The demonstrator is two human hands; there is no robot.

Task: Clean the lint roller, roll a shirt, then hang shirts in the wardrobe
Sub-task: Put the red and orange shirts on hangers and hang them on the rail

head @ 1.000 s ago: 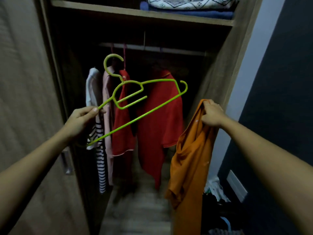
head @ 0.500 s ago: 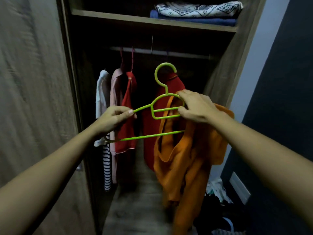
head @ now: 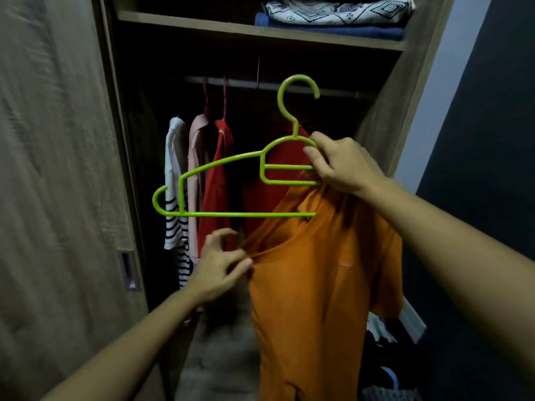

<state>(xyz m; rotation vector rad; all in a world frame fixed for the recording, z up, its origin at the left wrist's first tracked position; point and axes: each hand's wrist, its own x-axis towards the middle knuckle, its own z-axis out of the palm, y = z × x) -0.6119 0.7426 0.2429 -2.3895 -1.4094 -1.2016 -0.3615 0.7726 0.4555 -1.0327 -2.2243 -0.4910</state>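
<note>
Hanger [head: 220, 214] lies level, hook up, gripped by right hand [head: 344, 166]; left hand [head: 220, 267] pinches shirt [head: 321, 279].

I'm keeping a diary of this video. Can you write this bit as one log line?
step: shirt onto hanger | right hand: holds hanger | left hand: pinches orange shirt collar | rail: hanger not hooked
</note>
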